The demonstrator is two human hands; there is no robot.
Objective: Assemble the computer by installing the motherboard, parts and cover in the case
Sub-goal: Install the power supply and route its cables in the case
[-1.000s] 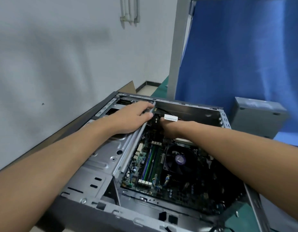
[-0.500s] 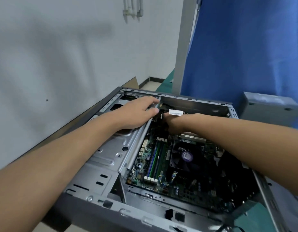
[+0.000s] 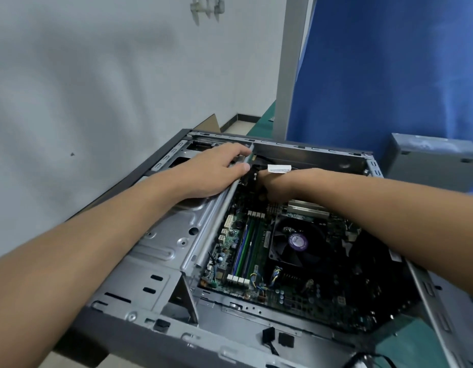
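The open grey computer case (image 3: pixel 155 264) lies on its side with the green motherboard (image 3: pixel 246 261) and its black CPU fan (image 3: pixel 296 243) inside. My left hand (image 3: pixel 211 171) rests on the metal drive cage at the far left, fingers laid over its edge rail. My right hand (image 3: pixel 275 187) reaches down into the far corner of the case with fingers curled around a black connector (image 3: pixel 254 173); a cable with a white label (image 3: pixel 279 168) runs just above it. What the fingertips hold is partly hidden.
A grey metal box (image 3: pixel 431 158) sits to the right on the blue surface, in front of a blue partition (image 3: pixel 389 75). A grey post (image 3: pixel 288 62) rises behind the case. A white wall stands close on the left. Green mat shows at the lower right.
Both hands stay in the same far corner of the case. The view has shifted slightly, and the right hand has dipped a little deeper behind the labelled cable.
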